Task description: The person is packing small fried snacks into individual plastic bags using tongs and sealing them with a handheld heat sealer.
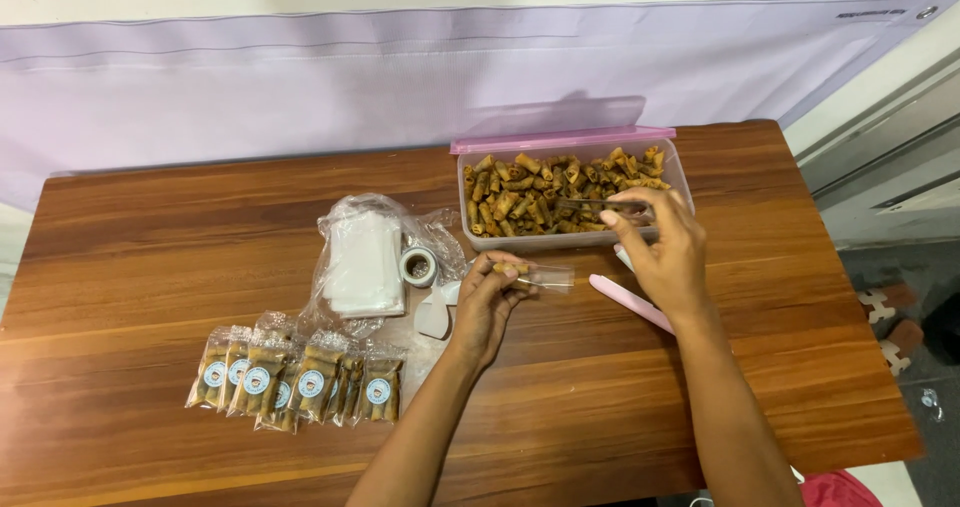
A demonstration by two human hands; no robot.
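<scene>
So the brown wooden bench [150,267] sits against a lilac sheet-covered wall [300,77]. Left hand [487,302] grip is pinched on a small clear plastic pouch [540,275], just in front of the clear snack-filled plastic tub [570,192]; right hand [660,247] grip is closed on thin metal tongs [600,204] over that tub.

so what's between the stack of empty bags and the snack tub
In the head view, a small tape roll sits between the empty bags and the snack tub.
</scene>
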